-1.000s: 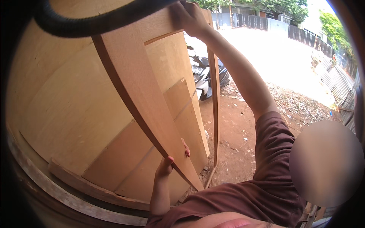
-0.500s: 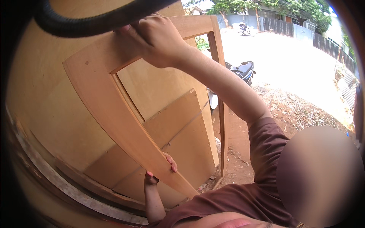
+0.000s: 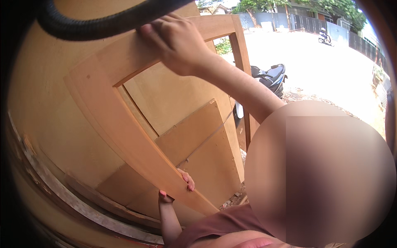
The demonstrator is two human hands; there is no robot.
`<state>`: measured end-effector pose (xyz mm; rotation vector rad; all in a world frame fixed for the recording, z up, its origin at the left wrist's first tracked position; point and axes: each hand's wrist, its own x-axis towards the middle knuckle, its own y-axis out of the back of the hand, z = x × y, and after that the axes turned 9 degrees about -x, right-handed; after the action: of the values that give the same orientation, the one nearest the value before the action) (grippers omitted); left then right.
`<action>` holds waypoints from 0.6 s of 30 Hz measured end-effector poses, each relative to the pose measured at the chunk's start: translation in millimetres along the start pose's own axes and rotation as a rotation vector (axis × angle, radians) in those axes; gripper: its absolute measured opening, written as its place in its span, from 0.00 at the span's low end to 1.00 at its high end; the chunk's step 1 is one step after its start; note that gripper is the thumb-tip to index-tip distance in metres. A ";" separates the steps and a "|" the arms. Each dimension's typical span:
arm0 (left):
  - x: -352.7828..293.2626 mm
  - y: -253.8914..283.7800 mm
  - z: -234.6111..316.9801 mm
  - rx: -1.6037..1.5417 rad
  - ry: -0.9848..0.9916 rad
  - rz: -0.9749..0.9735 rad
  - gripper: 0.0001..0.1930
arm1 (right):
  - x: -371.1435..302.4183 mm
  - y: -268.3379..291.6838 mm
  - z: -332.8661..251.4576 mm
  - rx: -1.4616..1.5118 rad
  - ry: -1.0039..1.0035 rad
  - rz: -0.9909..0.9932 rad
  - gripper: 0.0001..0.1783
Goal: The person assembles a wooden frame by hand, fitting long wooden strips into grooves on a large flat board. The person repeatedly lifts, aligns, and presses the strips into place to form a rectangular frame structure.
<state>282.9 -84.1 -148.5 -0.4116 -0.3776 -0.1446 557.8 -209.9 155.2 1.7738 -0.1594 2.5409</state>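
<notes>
Wood frame (image 3: 124,132) turned vs. earlier: lt. brown, smooth, open ctr.

1 head-worn fisheye view looks down and ahead from close beside the wooden frame (image 3: 124,132).

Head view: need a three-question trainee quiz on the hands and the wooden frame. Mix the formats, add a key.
1. Multiple choice. Where on the wooden frame is the right hand?
A) right upright
B) top rail
C) left upright
2. True or false: the left hand is higher in the picture than the right hand.
3. Fill in the blank: the left hand's thumb shows at the outer edge of the frame's left upright, and its fingers show at the ____ edge.

Key
1. B
2. False; the left hand is well below the right.
3. inner
</notes>
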 end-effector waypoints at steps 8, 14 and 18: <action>-30.3 -2.6 2.6 -0.059 -0.007 0.063 0.51 | -56.1 38.8 163.2 0.029 -0.415 -0.069 0.20; -9.4 7.2 4.8 -0.019 0.009 0.058 0.52 | -7.6 23.8 75.1 -0.290 -0.361 -0.454 0.12; -11.3 10.2 8.6 0.017 0.012 0.066 0.52 | 5.7 -6.4 4.0 -0.064 -0.201 -0.165 0.16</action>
<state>271.8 -70.6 -149.2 -0.4056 -0.3531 -0.0795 560.2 -204.1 162.4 1.9286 -0.0938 2.2201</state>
